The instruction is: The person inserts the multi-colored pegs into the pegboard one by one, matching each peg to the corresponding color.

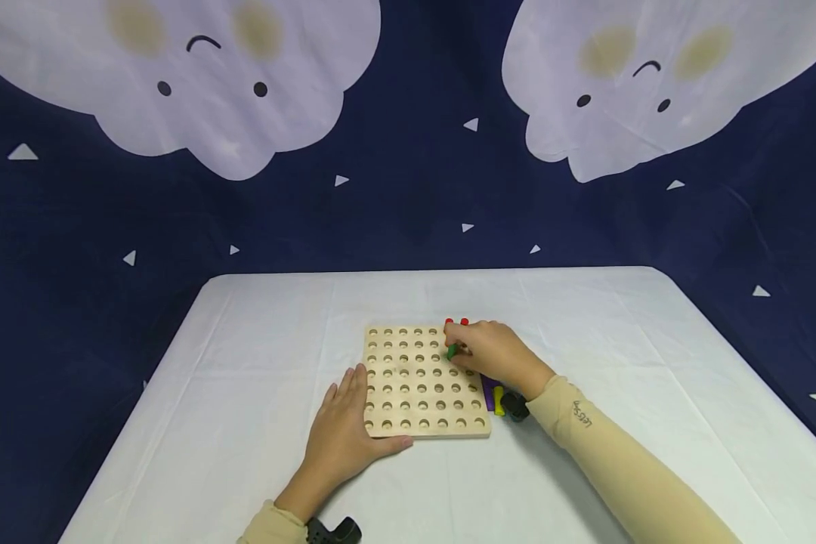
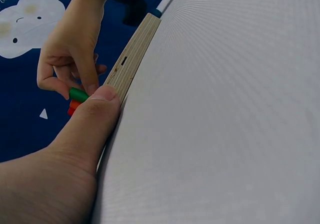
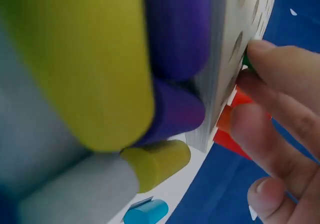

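Observation:
A square pale wooden board with rows of round holes lies on the white table. My left hand rests against its left side with fingers extended, the thumb along the front edge near the left corner. Between thumb and forefinger, my right hand pinches a small green peg over the right part of the board, a few rows from the far edge. The left wrist view also shows the green peg held tilted. Just beyond the right hand, red pegs show at the board's far right corner, partly hidden by the fingers.
Beside the board's right edge lie purple pegs and a yellow peg. In the right wrist view a light blue peg lies further off. A dark blue cloth with clouds hangs behind the table.

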`<state>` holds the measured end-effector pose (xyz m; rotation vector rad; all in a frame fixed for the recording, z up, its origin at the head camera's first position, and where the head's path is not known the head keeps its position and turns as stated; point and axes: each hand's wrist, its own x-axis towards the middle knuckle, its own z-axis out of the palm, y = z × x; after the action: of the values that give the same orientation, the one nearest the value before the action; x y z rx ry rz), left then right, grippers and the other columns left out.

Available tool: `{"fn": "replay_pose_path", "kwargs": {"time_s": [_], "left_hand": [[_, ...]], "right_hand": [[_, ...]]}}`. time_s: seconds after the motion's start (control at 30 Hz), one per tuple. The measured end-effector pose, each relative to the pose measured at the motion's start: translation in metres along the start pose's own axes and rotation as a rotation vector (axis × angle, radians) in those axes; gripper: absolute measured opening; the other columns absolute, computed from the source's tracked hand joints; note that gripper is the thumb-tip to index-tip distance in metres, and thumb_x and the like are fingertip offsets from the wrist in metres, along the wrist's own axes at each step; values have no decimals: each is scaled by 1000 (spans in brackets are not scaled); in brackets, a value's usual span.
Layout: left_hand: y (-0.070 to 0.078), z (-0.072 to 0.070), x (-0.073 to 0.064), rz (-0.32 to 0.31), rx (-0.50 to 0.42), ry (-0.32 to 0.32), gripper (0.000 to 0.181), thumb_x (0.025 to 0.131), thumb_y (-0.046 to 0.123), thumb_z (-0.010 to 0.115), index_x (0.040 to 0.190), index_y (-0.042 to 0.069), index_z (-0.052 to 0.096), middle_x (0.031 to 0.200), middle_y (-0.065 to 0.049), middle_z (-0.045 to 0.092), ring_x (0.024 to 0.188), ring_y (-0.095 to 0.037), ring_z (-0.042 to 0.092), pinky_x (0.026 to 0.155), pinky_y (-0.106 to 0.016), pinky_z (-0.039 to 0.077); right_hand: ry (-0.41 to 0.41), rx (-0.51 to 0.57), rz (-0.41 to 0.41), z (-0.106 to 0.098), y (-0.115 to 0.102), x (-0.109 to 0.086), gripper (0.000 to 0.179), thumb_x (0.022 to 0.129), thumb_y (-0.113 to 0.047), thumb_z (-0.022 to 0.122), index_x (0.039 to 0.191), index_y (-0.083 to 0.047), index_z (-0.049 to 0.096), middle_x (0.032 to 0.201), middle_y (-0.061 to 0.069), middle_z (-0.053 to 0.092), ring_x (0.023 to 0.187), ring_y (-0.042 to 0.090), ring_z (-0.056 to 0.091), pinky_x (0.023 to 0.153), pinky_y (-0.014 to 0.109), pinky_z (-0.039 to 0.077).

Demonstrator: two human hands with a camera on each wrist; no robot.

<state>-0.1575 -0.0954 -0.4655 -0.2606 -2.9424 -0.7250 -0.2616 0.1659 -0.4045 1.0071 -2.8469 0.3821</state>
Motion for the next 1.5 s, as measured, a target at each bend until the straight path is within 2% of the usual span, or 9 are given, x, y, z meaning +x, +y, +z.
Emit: {"fn": "replay_pose_path", "kwargs": {"time_s": [0.07,0.27,0.5,0.6,0.73,0.83,1.0,1.13,1.5], "left_hand": [[2,1,1,14,-2,-7,138,53,88,60,151,2,14,156,-15,22,146,-26,20,121,-43,14],[6,4,5,49,-5,-27,139,52,89,59,151,1,14,156,-14,21,146,-26,19,121,-44,13],[7,5,5,86,-10,-36,138,53,88,60,151,1,15,156,-14,21,146,-27,20,120,-44,14],[5,2,3,88,-8,-30,138,53,88,60,151,2,14,157,-13,21,146,-27,19,120,-45,15],[-2,-5,0,76,-1,3,136,55,88,58,151,1,15,157,-14,22,146,-28,20,120,-47,14],[-10,-12,-3,61,4,28,135,56,89,56,150,1,16,156,-16,23,146,-30,21,119,-48,14],[-19,-22,-10,26,15,35,135,56,90,53,150,1,16,156,-16,23,146,-30,21,119,-48,14],[-23,-25,-15,9,16,31,136,56,90,54,150,1,16,156,-16,23,146,-30,20,119,-48,14],[-24,-32,-27,-6,22,34,136,55,90,55,151,1,16,156,-16,23,146,-30,21,119,-48,15]], "right_hand": [[-12,23,18,-2,1,-5,22,80,-26,76,93,-27,58,79,-18,64,67,3,54,60,22,45],[-59,244,92,-12,8,-23,22,82,-21,74,103,-23,68,95,-12,68,78,7,58,68,24,49],[-85,379,82,-24,18,-42,33,84,-21,72,116,-22,66,110,-6,66,85,13,59,71,26,52],[-158,507,138,-34,26,-52,38,83,-18,73,120,-20,64,112,0,65,84,19,58,69,30,52],[-305,647,194,-47,47,-57,41,82,-18,73,122,-18,63,111,8,65,84,20,59,65,28,50],[-402,711,196,-53,60,-57,43,81,-14,74,123,-16,62,107,14,62,77,18,56,61,24,47],[-522,681,158,-52,68,-50,47,78,-11,75,123,-18,62,99,15,60,73,16,48,62,20,42],[-569,637,156,-44,64,-44,46,77,-12,76,121,-21,64,92,11,58,76,15,46,65,20,40],[-557,629,179,-36,55,-48,46,76,-16,78,120,-22,66,89,10,56,75,13,44,64,20,38]]}}
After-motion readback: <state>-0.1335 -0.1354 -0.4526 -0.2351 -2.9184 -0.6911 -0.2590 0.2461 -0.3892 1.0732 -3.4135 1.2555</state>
